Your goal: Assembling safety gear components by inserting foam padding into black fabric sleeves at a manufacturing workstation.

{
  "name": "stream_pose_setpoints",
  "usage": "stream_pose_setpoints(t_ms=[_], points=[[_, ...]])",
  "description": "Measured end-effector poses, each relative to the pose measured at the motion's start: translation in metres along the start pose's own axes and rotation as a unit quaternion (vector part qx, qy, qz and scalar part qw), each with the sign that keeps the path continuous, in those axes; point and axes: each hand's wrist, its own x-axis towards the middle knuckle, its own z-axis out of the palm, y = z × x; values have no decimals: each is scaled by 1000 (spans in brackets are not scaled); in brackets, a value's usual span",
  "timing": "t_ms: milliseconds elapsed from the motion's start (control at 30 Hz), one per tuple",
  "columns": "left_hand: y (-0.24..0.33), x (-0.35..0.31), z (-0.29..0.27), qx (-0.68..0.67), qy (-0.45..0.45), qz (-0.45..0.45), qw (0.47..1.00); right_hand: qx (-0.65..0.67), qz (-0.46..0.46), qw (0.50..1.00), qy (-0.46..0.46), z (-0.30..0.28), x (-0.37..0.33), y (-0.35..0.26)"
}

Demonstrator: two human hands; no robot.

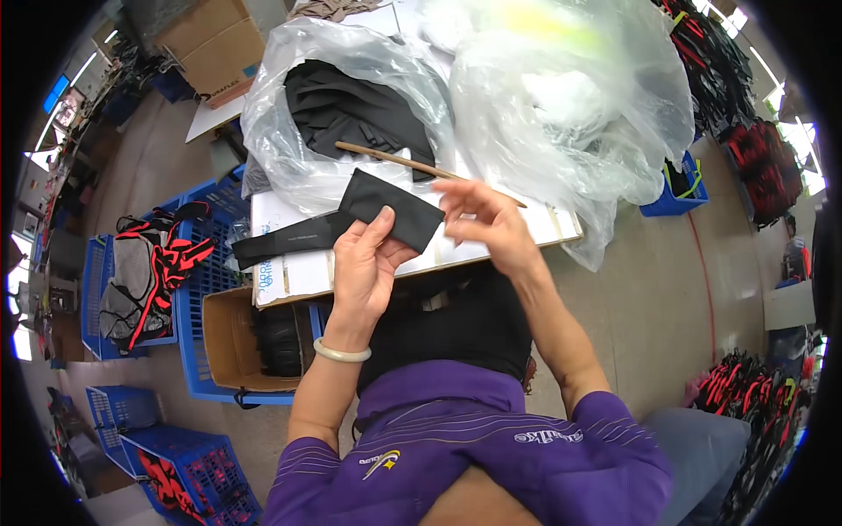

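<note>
My left hand [368,263] is closed on a flat black fabric piece [390,206], with the thumb on top and the fingers underneath. A narrow black fabric strip [294,238] runs leftward from it over the table edge; whether the two are joined I cannot tell. My right hand [491,230] is at the piece's right edge, its thumb and fingers apart and slightly blurred. Behind that hand passes a thin wooden stick [386,156], angled across the table; its middle is hidden. Beyond the stick, a clear plastic bag [263,114] gapes around folded black fabric [360,101].
Another large plastic bag [561,131] covers the table's [553,226] right side. Blue crates [195,324] stand to the left, one with a cardboard box [230,351] holding black material. A blue basket [680,197] stands at right. Black-and-red goods [761,167] hang farther right.
</note>
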Motion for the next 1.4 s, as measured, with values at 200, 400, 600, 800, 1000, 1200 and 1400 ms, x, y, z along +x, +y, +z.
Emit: stream_pose_setpoints(t_ms=[200, 400, 600, 800, 1000, 1200, 1400], points=[[-23, -5, 23, -146, 32, -82, 985, 66, -40, 996, 41, -1, -25, 21], [-32, -9, 25, -187, 41, -68, 979, 52, -69, 994, 70, 4, -28, 21], [-58, 1, 18, -293, 40, -190, 936, 83, -80, 988, 103, -9, -28, 26], [-66, 0, 15, -267, 45, -160, 949, -59, -66, 990, 111, -13, -26, 20], [-69, -3, 20, -245, 33, -131, 960, -329, -161, 921, 136, -10, -26, 10], [-64, -21, 24, 282, 125, 148, 940, -436, -201, 852, 210, -13, -35, 3], [-71, -17, 40, 353, 0, 246, 903, -462, -207, 848, 157, 1, -39, -1]])
